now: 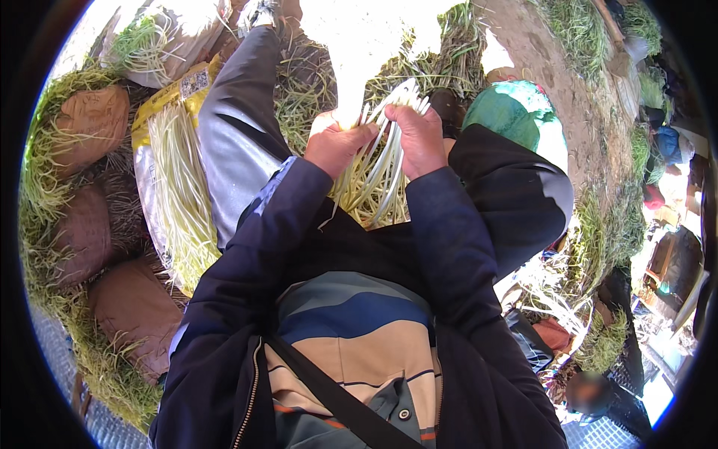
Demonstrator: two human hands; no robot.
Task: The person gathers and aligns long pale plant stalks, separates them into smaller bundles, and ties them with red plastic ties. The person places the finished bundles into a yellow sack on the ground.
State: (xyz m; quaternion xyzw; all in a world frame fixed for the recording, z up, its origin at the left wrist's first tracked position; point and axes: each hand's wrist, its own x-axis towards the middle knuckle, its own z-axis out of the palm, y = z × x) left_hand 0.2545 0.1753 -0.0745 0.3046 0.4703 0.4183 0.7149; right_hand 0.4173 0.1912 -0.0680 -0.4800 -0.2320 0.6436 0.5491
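My right hand (416,140) grips a bunch of long, pale stalks (387,168), which look like blanched chives. White stem ends stick up past its thumb, and the strands hang down between my knees. My left hand (341,145) is closed beside it, its thumb pressed against stalks at the bunch's left side. Glare washes out the area just above that hand. Below the hands, more loose yellowish stalks (359,205) lie between my legs.
By my left leg, a neat bundle of pale stalks (182,185) rests on a yellow-and-white plastic sack (147,115). Brown packages (92,126) and heaped greens (42,191) line the left. A green bag (502,109) sits beyond my right knee. A blurred person (589,390) is at lower right.
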